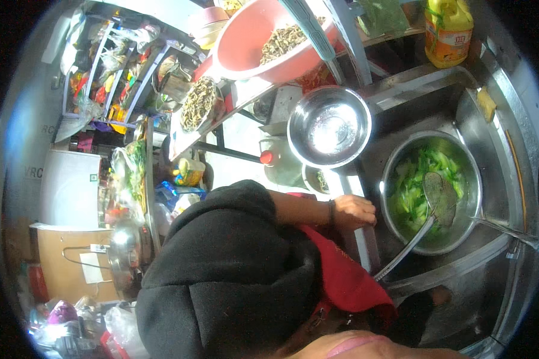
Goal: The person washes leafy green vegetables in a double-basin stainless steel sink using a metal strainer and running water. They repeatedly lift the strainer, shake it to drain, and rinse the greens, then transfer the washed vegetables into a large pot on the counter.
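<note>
My left hand [354, 212], fingers curled in a loose fist, rests at the near rim of a stainless steel sink [368, 256]; nothing shows in it. In the basin stands a round metal pot [477, 197] with green leafy vegetables [415, 188] in water. A metal skimmer [433, 186] lies in the pot, its long handle slanting over the rim towards me. The thin spout of a faucet [507, 231] reaches over the pot's far edge. My right hand [441, 295] is in deep shadow over the other basin, beyond a dark sleeve; its fingers are unclear.
An empty metal bowl [329, 127] sits left of the pot, near a red-capped plastic jug [269, 157]. On a table stand a pink basin [242, 49] and a bowl [200, 103], both holding thin brownish strips. A yellow bottle [449, 38] stands by the sink's corner, near a sponge [486, 104].
</note>
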The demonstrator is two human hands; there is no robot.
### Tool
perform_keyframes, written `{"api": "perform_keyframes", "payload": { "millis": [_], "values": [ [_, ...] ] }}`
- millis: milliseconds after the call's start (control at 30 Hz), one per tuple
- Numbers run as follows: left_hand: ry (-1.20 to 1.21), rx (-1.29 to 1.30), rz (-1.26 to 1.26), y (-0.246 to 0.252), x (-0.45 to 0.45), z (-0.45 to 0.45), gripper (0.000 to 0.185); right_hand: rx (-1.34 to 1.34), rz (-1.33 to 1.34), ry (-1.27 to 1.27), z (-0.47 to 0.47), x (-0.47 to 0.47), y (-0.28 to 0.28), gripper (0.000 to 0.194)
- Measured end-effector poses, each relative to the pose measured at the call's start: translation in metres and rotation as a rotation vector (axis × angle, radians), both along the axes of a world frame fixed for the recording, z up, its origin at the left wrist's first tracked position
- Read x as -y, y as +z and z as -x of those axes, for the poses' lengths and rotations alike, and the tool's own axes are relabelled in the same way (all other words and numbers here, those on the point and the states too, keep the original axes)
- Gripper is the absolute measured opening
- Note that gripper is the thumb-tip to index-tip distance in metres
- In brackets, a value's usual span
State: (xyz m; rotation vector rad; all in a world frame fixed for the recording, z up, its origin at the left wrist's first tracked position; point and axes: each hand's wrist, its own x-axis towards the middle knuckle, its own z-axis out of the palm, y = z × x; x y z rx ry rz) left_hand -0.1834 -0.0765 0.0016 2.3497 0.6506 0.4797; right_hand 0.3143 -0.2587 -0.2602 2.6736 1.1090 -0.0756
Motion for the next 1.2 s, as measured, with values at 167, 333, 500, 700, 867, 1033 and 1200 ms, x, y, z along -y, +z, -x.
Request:
{"api": "perform_keyframes", "payload": {
  "millis": [167,333,500,700,867,1033,1200],
  "values": [
    [0.037,-0.006,-0.016,0.003,0.002,0.001,0.014,0.036,-0.018,-0.044,0.0,0.006,-0.005,0.027],
    [0.038,0.021,-0.014,0.001,0.002,0.003,0.014,0.056,-0.033,-0.054,0.003,0.005,0.001,0.025],
    [0.033,0.021,-0.051,0.005,0.002,0.005,0.01,0.073,-0.031,-0.028,0.001,0.011,0.007,0.023],
    [-0.012,0.017,-0.114,-0.005,-0.001,0.009,0.015,0.068,0.005,0.103,-0.012,0.021,0.027,0.022],
    [-0.026,0.232,0.054,-0.014,-0.002,0.014,0.018,0.072,0.027,0.153,-0.004,0.003,0.117,0.021],
    [0.01,0.411,0.152,-0.008,0.017,0.059,0.018,-0.123,-0.466,0.172,0.103,-0.029,0.25,0.029],
    [-0.022,0.255,0.103,-0.031,0.039,0.166,0.02,-0.569,-0.769,0.451,0.304,-0.069,0.322,0.021]
  ]
}}
